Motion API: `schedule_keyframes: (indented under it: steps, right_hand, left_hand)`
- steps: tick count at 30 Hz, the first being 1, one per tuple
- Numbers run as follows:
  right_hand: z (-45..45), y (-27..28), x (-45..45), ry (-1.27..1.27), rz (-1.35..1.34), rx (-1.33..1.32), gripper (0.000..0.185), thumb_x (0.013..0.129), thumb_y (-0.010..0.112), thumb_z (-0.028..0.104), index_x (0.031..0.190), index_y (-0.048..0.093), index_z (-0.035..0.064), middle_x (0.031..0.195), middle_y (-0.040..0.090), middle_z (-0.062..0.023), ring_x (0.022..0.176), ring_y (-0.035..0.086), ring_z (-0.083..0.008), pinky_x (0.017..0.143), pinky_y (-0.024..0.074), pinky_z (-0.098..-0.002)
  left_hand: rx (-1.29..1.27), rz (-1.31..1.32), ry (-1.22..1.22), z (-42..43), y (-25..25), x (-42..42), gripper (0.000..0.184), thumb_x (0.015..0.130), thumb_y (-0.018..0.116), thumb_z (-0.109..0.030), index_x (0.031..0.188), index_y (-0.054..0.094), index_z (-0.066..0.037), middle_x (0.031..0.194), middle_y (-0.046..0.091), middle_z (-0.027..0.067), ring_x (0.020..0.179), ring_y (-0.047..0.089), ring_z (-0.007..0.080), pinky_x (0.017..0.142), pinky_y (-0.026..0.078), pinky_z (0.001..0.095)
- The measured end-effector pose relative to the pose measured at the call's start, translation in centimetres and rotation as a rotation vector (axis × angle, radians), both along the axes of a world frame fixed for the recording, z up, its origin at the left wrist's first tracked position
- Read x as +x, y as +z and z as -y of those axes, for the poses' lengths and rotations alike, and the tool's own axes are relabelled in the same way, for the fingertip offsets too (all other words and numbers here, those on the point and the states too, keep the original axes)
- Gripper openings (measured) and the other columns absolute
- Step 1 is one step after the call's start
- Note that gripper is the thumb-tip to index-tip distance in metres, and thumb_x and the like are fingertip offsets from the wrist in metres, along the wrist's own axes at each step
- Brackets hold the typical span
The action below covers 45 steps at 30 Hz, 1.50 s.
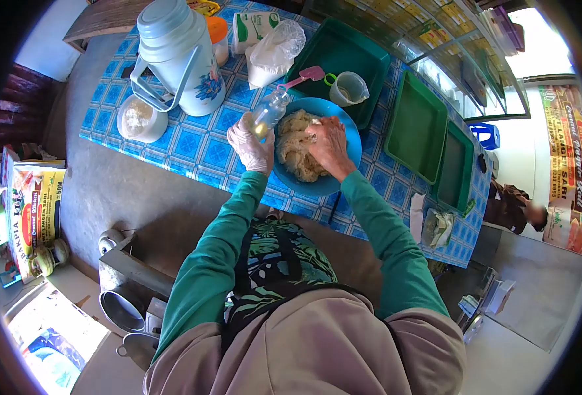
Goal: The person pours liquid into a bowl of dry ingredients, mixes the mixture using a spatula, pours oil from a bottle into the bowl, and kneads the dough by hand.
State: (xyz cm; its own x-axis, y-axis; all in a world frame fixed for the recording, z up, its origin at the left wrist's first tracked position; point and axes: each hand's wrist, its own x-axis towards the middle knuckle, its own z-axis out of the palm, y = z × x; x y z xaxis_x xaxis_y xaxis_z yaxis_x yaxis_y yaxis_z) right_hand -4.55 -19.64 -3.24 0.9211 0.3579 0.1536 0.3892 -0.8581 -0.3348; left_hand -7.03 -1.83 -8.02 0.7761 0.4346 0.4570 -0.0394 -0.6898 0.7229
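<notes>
My left hand (252, 149), in a thin clear glove, is wrapped round a clear bottle (272, 109) tilted at the left rim of a blue bowl (317, 187). A little yellow liquid shows low in the bottle. Pale, lumpy dough (296, 148) fills much of the bowl. My right hand (330, 146) presses into the dough from the right with its fingers curled, and the fingertips are partly hidden. A pink spatula (306, 76) and a measuring cup (349, 89) with a green handle lie just beyond the bowl.
A large light-blue thermos (184, 66) and a tub of white powder (143, 120) stand at the left. Behind the bowl are a plastic bag of flour (274, 52) and a dark green tray (343, 49). More green trays (416, 128) lie to the right. A person (511, 207) is at far right.
</notes>
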Motion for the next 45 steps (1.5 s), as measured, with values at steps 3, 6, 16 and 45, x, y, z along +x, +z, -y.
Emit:
schedule_keyframes:
  steps: [3, 6, 16, 45]
  right_hand:
    - [-0.4, -3.8, 2.4, -0.046, -0.097, 0.024, 0.025, 0.066, 0.071, 0.016, 0.090, 0.069, 0.0084, 0.107, 0.061, -0.0169, 0.104, 0.053, -0.0379, 0.090, 0.0389, -0.0575]
    - [-3.1, -5.9, 4.2, -0.058, -0.192, -0.076, 0.036, 0.065, 0.072, 0.025, 0.096, 0.069, 0.0076, 0.110, 0.062, -0.0182, 0.111, 0.053, -0.0401, 0.095, 0.0363, -0.0615]
    - [-0.8, 0.9, -0.2, 0.332, -0.163, -0.099, 0.017, 0.073, 0.061, 0.012, 0.087, 0.068, 0.0068, 0.079, 0.064, -0.0158, 0.082, 0.063, -0.0354, 0.081, 0.0454, -0.0551]
    - [-0.4, -11.8, 8.0, 0.577, -0.205, -0.315, 0.030, 0.067, 0.068, 0.032, 0.075, 0.066, 0.0035, 0.094, 0.066, -0.0191, 0.094, 0.063, -0.0351, 0.080, 0.0498, -0.0439]
  left_hand:
    - [-0.012, -0.003, 0.010, 0.2, 0.0, 0.0, 0.069, 0.060, 0.077, -0.008, 0.122, 0.046, -0.009, 0.105, 0.054, 0.0137, 0.103, 0.048, 0.0352, 0.098, 0.032, 0.0487]
    - [-0.022, -0.010, 0.023, 0.5, 0.0, 0.4, 0.069, 0.061, 0.077, -0.008, 0.122, 0.046, -0.008, 0.104, 0.054, 0.0141, 0.103, 0.048, 0.0356, 0.097, 0.033, 0.0488]
    - [-0.060, -0.031, 0.097, 0.8, 0.0, -0.3, 0.070, 0.061, 0.079, -0.006, 0.123, 0.047, -0.008, 0.105, 0.053, 0.0138, 0.103, 0.047, 0.0365, 0.092, 0.037, 0.0470]
    - [-0.089, -0.007, 0.170, 1.8, -0.4, -0.1, 0.067, 0.063, 0.077, -0.007, 0.123, 0.046, -0.008, 0.104, 0.053, 0.0147, 0.103, 0.047, 0.0367, 0.090, 0.037, 0.0473]
